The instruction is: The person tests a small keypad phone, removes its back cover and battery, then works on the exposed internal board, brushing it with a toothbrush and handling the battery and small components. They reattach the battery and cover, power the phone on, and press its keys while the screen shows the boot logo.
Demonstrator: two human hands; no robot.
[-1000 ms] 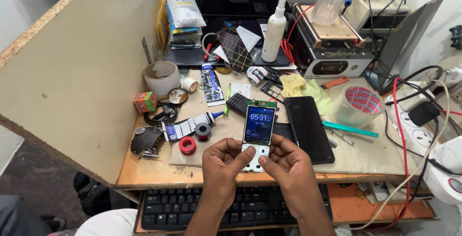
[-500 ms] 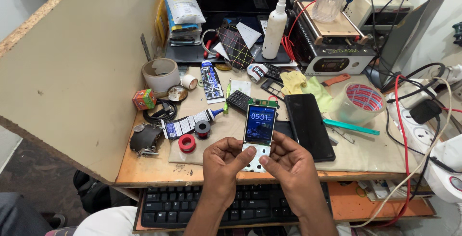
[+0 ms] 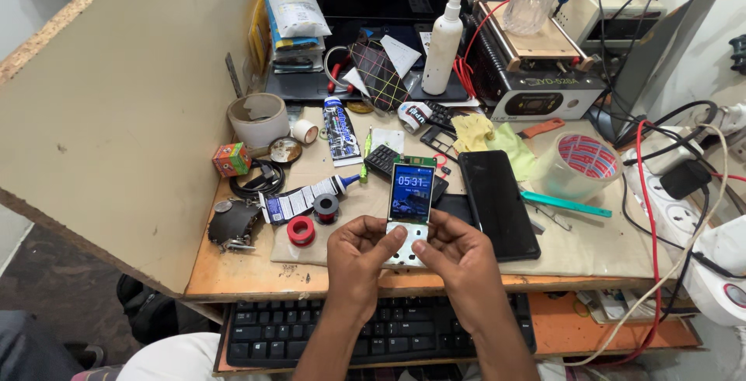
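Little has changed over the last second: the small phone (image 3: 409, 210) is still held above the front edge of the tabletop (image 3: 233, 276), so the work has not advanced. Its lower half is pinched between the left hand (image 3: 359, 253) and the right hand (image 3: 458, 255), thumbs pressed on the bare keypad area. Its screen is lit blue, and a green board edge shows on top. A black slab phone (image 3: 497, 204) lies just beside it.

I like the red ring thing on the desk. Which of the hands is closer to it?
The left hand. The red spool lies just to its left, nearly touching. The right hand is farther, on the other side of the lit phone both hands hold.
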